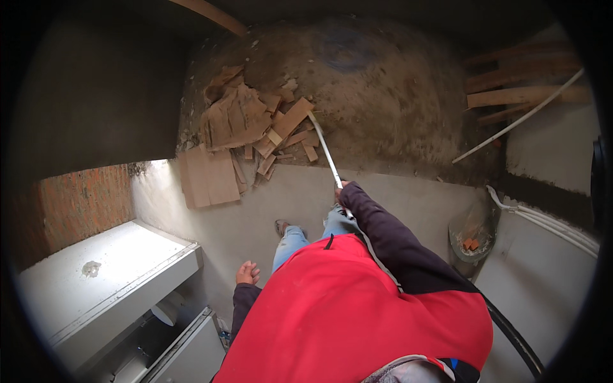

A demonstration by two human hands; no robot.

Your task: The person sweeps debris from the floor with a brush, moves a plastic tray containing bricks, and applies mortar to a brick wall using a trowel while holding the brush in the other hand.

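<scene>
My right hand is closed around a thin white pole. The pole slants away from me, and its far end meets a brown board in a heap of torn cardboard and wood scraps. What the pole is, and whether it carries a head, I cannot make out. Empty and with its fingers loosely bent, my left hand hangs beside my left leg, over the pale floor. A crumpled brown cardboard piece tops the heap, and a flatter brown sheet lies on its near left side.
A white ledge juts out at the left. To the right, a dark bucket-like container holds reddish pieces. Another long white pole leans near wooden planks at the far right. White pipes run along the right side.
</scene>
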